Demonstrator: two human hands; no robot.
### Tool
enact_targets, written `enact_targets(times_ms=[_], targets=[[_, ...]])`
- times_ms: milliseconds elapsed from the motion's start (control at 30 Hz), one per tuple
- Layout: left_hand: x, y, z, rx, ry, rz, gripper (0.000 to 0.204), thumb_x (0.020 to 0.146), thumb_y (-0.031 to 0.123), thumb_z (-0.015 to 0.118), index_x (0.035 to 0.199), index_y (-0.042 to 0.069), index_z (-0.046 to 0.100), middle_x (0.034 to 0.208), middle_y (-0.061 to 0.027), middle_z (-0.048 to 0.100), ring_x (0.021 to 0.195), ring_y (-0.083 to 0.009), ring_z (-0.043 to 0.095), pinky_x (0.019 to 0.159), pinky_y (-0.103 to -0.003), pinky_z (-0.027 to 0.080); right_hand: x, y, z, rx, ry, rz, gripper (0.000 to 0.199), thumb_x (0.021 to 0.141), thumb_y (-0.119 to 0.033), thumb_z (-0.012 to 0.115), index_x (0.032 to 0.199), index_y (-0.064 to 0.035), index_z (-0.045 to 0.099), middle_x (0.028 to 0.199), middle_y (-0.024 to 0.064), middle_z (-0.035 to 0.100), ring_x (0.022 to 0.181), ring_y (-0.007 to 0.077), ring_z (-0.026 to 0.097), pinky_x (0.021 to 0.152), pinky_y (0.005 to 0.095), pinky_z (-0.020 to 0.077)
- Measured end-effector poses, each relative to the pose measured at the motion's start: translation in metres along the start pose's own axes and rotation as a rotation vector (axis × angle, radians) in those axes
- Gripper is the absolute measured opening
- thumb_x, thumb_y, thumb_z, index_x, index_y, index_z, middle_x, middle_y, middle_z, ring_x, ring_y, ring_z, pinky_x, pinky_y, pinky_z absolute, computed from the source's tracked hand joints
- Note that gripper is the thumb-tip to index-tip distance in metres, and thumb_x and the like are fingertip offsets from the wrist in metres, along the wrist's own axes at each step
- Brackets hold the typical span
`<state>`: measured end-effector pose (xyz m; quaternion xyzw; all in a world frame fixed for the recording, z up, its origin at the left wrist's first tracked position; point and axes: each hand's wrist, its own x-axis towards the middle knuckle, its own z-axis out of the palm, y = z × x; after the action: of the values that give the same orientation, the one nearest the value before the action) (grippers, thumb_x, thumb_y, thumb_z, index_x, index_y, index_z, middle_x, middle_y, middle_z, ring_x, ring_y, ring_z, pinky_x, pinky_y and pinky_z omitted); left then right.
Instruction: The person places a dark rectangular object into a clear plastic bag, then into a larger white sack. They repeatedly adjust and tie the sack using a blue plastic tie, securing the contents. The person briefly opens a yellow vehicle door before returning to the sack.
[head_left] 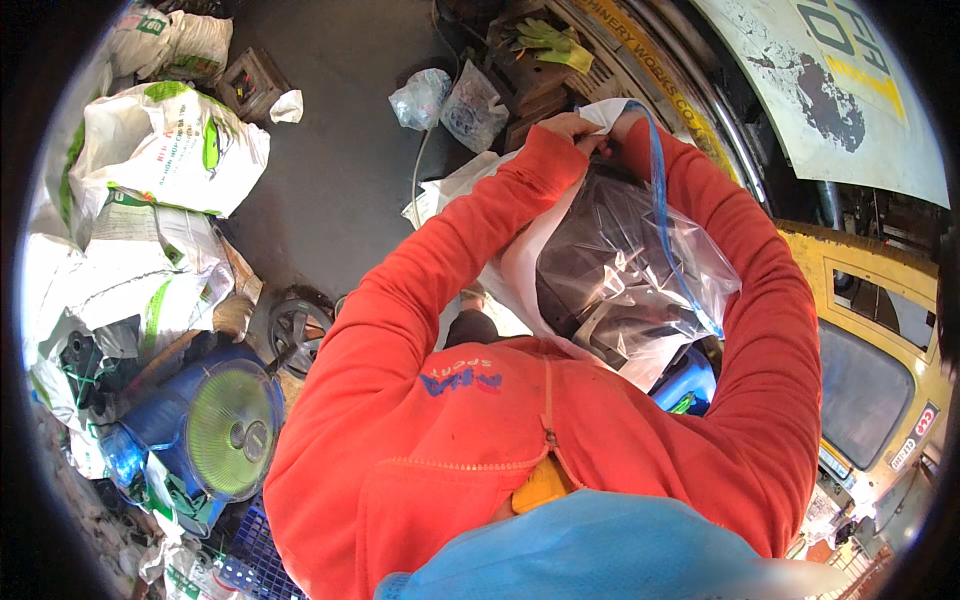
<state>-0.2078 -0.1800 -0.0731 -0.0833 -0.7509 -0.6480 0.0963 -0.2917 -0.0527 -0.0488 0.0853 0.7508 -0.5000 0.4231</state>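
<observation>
- Several white woven sacks (160, 150) lay at far left on the dark floor (340, 150), some printed in green.
- Below them stood a blue drum-shaped unit with a pale green round grille (232, 428), and a small dark wheel (295, 325) lay just beside it.
- Two small knotted clear bags (450, 100) sat on the floor further up, near the middle; a pair of yellow-green gloves (550, 42) rested on dark blocks beyond them.
- Both arms in orange sleeves (420, 300) reached forward and met at the top of a large clear plastic bag (630, 270) with a blue zip strip along its mouth.
- Left hand (572, 128): closed, pinching the upper edge of the bag together with a white liner sheet (520, 270).
- Right hand (625, 125): mostly hidden behind the bag edge; it appeared to pinch the same edge, but the grip could not be told for certain.
- The bag hung in front of the chest, between the forearms, with dark, angular parts showing inside.
- Judgement: the film looked thin, soft and slippery; the contents looked heavy enough to sag it and hard-cornered enough to puncture it. Best held at the zip strip with both hands, or supported from below.
- Yellow machine bodywork (870, 300) stood at far right.
</observation>
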Motion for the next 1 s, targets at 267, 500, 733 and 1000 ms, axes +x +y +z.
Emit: enact_targets(times_ms=[267, 500, 733, 1000], targets=[[0.021, -0.043, -0.015, -0.599, 0.031, -0.631, 0.03, 0.084, 0.033, 0.056, 0.097, 0.007, 0.064, 0.075, -0.0056, 0.061, 0.047, -0.0141, 0.054, 0.043, -0.028, 0.043, -0.013, -0.003, 0.005, 0.063, 0.18, 0.017, 0.013, 0.081, -0.018, 0.057, 0.072, -0.01, 0.057, 0.054, -0.0002, 0.049, 0.046, 0.0126, 0.049, 0.038, 0.0259, 0.0379], [0.057, -0.066, -0.021, -0.382, -0.26, -0.613, 0.027, 0.081, 0.031, 0.061, 0.097, 0.009, 0.065, 0.067, -0.0027, 0.06, 0.046, -0.0114, 0.051, 0.042, -0.025, 0.04, -0.016, -0.01, 0.009, 0.035, 0.255, 0.048, 0.013, 0.078, -0.018, 0.062, 0.072, -0.0088, 0.056, 0.055, 0.0021, 0.05, 0.048, 0.0142, 0.052, 0.041, 0.0264, 0.0432], [0.063, -0.084, -0.008, -0.385, -0.3, -0.532, 0.02, 0.079, 0.025, 0.063, 0.089, 0.008, 0.065, 0.071, -0.007, 0.062, 0.054, -0.0168, 0.056, 0.052, -0.029, 0.046, 0.003, -0.003, -0.003, 0.05, 0.152, 0.013, 0.012, 0.078, -0.015, 0.06, 0.084, -0.0038, 0.06, 0.065, 0.0062, 0.058, 0.055, 0.0168, 0.056, 0.047, 0.0296, 0.0473], [0.072, -0.047, -0.049, 0.408, 0.413, 0.118, 0.018, 0.079, 0.019, 0.058, 0.089, 0.003, 0.058, 0.087, -0.0163, 0.061, 0.083, -0.0266, 0.06, 0.072, -0.037, 0.046, -0.036, -0.045, -0.057, -0.698, -0.044, -0.206, 0.037, 0.073, -0.016, 0.06, 0.107, -0.0009, 0.057, 0.089, 0.0098, 0.063, 0.074, 0.0184, 0.058, 0.068, 0.0284, 0.0477]])
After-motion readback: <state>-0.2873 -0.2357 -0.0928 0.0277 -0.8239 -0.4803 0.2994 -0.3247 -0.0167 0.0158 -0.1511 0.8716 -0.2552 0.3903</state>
